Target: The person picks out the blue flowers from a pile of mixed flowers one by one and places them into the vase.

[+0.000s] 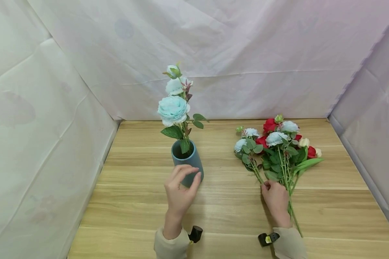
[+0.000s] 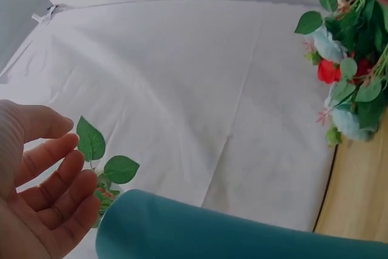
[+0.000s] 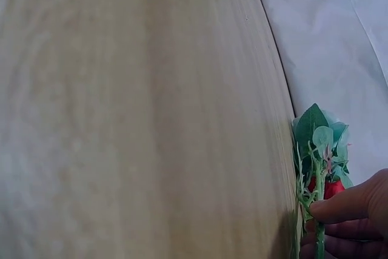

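Note:
A blue-grey vase (image 1: 194, 169) stands on the table with a stem of pale blue artificial flowers (image 1: 173, 109) upright in it. My left hand (image 1: 181, 185) is at the near side of the vase, fingers loosely bent and thumb apart from them, with nothing between. In the left wrist view the vase (image 2: 200, 228) lies just beside the fingers (image 2: 66, 192). My right hand (image 1: 275, 199) pinches the green stem of a pale blue flower spray (image 1: 241, 144) between thumb and fingers. The right wrist view shows the thumb pressed on that stem (image 3: 319, 210).
To the right lies a pile of artificial flowers: red roses (image 1: 270, 125), pale blue blooms (image 1: 276, 138) and cream tulips (image 1: 303, 142), their stems crossing toward the near edge. White cloth (image 1: 233, 54) hangs behind the wooden table (image 1: 133, 201) and along both sides.

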{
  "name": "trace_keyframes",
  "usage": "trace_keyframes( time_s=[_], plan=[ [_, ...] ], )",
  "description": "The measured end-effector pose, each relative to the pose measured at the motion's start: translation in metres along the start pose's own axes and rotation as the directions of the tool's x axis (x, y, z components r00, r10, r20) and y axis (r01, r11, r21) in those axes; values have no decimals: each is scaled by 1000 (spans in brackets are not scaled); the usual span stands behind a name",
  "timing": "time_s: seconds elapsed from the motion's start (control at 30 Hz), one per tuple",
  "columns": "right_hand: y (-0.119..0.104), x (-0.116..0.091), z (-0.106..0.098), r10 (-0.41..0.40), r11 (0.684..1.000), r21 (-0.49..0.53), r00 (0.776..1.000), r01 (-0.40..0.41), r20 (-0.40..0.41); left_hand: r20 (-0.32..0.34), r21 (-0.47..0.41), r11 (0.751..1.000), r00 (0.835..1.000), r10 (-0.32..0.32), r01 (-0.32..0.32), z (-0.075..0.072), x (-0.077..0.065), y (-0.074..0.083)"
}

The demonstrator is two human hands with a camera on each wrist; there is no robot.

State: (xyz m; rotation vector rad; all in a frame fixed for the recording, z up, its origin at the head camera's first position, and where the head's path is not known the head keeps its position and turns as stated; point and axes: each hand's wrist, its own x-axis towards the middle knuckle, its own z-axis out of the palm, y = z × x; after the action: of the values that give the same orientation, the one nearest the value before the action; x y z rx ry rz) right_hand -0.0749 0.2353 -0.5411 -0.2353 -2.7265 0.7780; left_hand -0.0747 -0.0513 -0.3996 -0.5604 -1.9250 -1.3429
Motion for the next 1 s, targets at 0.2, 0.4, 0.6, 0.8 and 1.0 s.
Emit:
trace_keyframes(
  time_s=[0.2,0.4,0.6,0.8,1.0],
  plan=[
    [-1,2,-1,-4,1000,-10,1000,4,-1,42,-26,999,999,-27,28,9,-11,-1],
    [-5,3,-4,10,1000,-22,1000,-10,1,66,-41,996,995,-79,82,15,-17,-2],
    [-8,4,-5,-19,1000,21,997,20,-69,85,-50,994,992,-97,101,17,-10,13],
    [-8,4,-4,-40,992,109,988,56,-146,101,-40,992,988,-117,122,18,-5,22],
    [-11,6,-6,-29,979,190,975,72,-220,105,-31,991,986,-126,130,19,-7,19]
  ],
)
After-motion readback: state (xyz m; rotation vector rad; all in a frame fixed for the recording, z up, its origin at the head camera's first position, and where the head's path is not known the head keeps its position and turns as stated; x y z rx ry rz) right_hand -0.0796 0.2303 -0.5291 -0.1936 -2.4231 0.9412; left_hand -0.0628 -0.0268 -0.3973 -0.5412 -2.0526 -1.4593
